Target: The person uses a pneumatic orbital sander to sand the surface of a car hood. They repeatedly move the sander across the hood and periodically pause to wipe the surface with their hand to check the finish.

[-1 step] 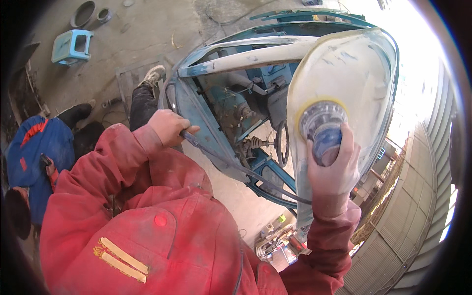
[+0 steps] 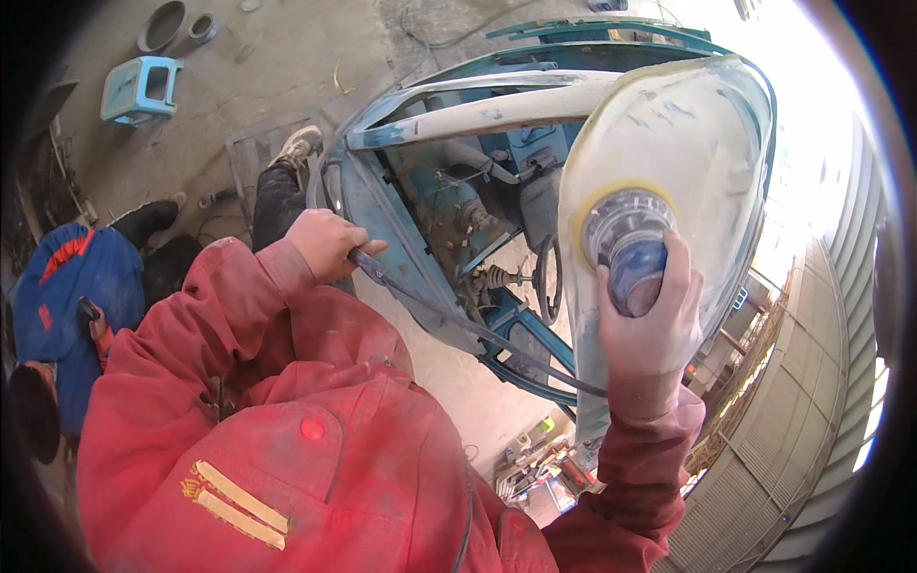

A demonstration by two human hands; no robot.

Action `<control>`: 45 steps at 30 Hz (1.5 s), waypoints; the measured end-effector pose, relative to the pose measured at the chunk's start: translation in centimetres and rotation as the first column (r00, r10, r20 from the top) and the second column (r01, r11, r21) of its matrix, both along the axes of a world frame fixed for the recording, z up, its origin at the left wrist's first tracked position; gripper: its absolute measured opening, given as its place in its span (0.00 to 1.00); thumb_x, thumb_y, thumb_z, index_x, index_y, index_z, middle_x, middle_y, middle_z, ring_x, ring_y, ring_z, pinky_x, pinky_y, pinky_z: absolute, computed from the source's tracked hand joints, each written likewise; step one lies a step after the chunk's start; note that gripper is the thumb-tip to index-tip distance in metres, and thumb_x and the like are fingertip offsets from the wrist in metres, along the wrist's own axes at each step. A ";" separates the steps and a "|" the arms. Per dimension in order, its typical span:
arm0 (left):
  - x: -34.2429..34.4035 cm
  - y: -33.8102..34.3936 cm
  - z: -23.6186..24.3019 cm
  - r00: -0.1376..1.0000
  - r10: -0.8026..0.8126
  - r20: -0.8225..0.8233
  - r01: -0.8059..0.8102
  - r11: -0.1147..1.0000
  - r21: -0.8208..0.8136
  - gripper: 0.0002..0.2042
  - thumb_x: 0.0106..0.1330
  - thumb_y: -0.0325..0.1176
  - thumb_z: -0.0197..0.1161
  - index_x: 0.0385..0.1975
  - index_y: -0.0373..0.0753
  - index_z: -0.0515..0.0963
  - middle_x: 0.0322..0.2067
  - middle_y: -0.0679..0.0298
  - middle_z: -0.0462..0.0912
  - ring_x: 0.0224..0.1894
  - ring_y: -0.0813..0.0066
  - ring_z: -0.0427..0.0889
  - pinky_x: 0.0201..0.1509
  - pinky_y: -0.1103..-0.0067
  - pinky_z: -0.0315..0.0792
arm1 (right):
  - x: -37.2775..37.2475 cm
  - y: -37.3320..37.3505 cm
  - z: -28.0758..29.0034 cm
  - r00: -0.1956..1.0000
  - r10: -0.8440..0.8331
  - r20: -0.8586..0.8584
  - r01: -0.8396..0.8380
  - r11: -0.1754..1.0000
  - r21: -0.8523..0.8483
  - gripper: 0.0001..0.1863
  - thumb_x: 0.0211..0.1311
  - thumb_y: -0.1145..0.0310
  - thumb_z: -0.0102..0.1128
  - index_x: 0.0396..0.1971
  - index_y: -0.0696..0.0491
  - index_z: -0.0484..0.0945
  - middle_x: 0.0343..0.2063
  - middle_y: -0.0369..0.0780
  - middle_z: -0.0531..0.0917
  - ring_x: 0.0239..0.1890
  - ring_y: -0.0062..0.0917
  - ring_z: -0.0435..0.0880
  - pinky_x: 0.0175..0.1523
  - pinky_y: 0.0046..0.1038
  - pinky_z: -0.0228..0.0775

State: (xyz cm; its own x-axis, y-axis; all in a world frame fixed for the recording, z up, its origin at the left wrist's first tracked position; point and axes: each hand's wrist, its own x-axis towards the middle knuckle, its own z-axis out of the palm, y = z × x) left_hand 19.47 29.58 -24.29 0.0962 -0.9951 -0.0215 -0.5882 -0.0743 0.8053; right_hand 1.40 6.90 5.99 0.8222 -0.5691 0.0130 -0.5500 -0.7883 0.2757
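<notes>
My right hand (image 2: 654, 320) is closed round the blue body of a round disc sander (image 2: 638, 274). The sander's yellow-edged pad lies against an off-white, patchily coated panel (image 2: 669, 138), the roof of a teal vehicle cab (image 2: 382, 205). My left hand (image 2: 328, 246) grips a dark hose (image 2: 430, 307) at the cab's near left corner. From that hand the hose runs across the front of the cab to my right forearm. The pad's working face is hidden against the panel.
Through the cab's open frame show a steering wheel (image 2: 547, 279) and bare mechanical parts. A person in a blue jacket (image 2: 72, 310) is close on my left. A light-blue stool (image 2: 141, 91) stands far left. Tools and boxes (image 2: 549, 477) lie below the cab; a corrugated wall (image 2: 793, 411) rises right.
My right hand and the sander have shifted very slightly up the panel. My left hand keeps its hold on the hose.
</notes>
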 end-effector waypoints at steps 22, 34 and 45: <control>2.1 -0.8 -0.1 0.997 -0.074 0.009 0.074 0.997 0.015 0.13 0.63 0.40 0.72 0.20 0.43 0.80 0.20 0.57 0.81 0.28 0.52 0.83 0.33 0.62 0.74 | 0.7 1.1 0.6 0.998 -0.008 -0.061 0.005 0.999 -0.054 0.41 0.45 0.68 0.78 0.65 0.46 0.73 0.37 0.44 0.76 0.33 0.43 0.85 0.32 0.40 0.81; 0.7 0.0 -0.6 0.997 -0.076 -0.028 0.075 0.996 -0.038 0.16 0.65 0.44 0.69 0.18 0.43 0.79 0.18 0.57 0.81 0.26 0.51 0.83 0.30 0.61 0.75 | 1.7 0.6 0.1 0.999 0.000 -0.055 -0.003 0.998 -0.064 0.40 0.46 0.69 0.77 0.64 0.46 0.75 0.36 0.42 0.77 0.31 0.39 0.85 0.31 0.38 0.81; 2.2 0.2 -0.7 0.997 -0.070 -0.009 0.070 0.996 -0.060 0.21 0.69 0.48 0.66 0.16 0.43 0.78 0.18 0.56 0.80 0.25 0.51 0.83 0.29 0.61 0.75 | -0.5 3.1 1.3 0.995 -0.027 -0.096 0.020 0.998 -0.067 0.39 0.44 0.70 0.76 0.63 0.46 0.76 0.36 0.43 0.76 0.30 0.40 0.84 0.30 0.39 0.81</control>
State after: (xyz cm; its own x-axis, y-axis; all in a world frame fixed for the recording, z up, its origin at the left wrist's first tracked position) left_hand 21.63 29.77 -25.01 0.0263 -0.9989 0.0375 -0.5814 0.0152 0.8135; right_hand 0.94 10.02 7.28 0.8078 -0.5888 -0.0276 -0.5365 -0.7538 0.3794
